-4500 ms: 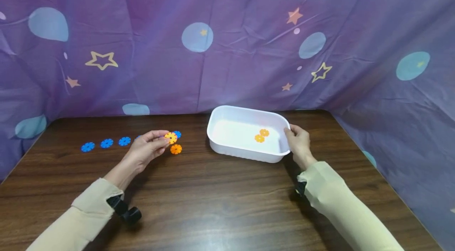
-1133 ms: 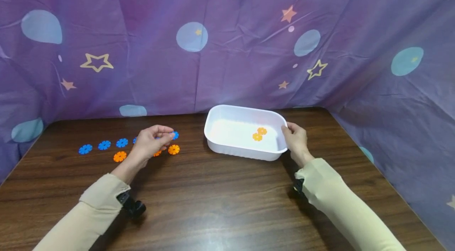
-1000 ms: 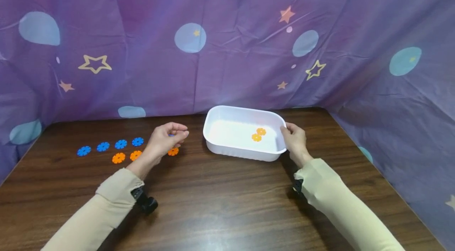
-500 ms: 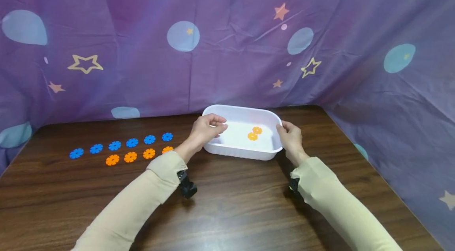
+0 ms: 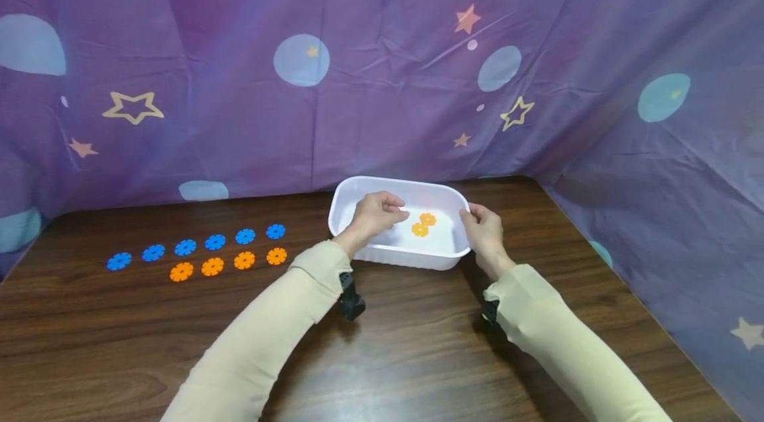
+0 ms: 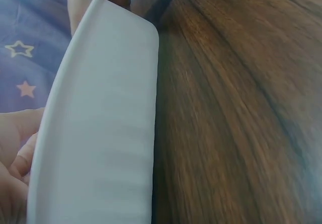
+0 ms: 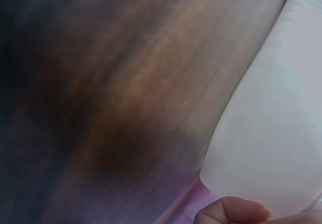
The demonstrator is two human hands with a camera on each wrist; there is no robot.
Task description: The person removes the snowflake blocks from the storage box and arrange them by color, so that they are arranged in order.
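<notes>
A white plastic tub (image 5: pixel 412 255) stands on the table with two orange flower-shaped discs (image 5: pixel 420 229) lying on its floor. Over its left part hangs my left hand (image 5: pixel 376 213), fingers loosely bent and nothing visible between them; the left wrist view has this hand (image 6: pixel 15 158) behind the tub's near wall. On the tub's right end, my right hand (image 5: pixel 485 233) grips the rim, thumb on the inner side. To the left, several blue flower-shaped discs (image 5: pixel 185 247) form a slanting row, with several orange flower discs (image 5: pixel 212 267) lined up in front.
The dark wood table (image 5: pixel 382 355) runs back to a purple curtain (image 5: pixel 239 77) printed with stars and balloons. This curtain also hangs along the right side. A black wrist camera (image 5: pixel 351 299) is strapped below the left hand.
My left hand held an orange disc earlier, which now lies in the orange row. It has since moved right, from the rows to over the tub. My right hand stays on the rim.
</notes>
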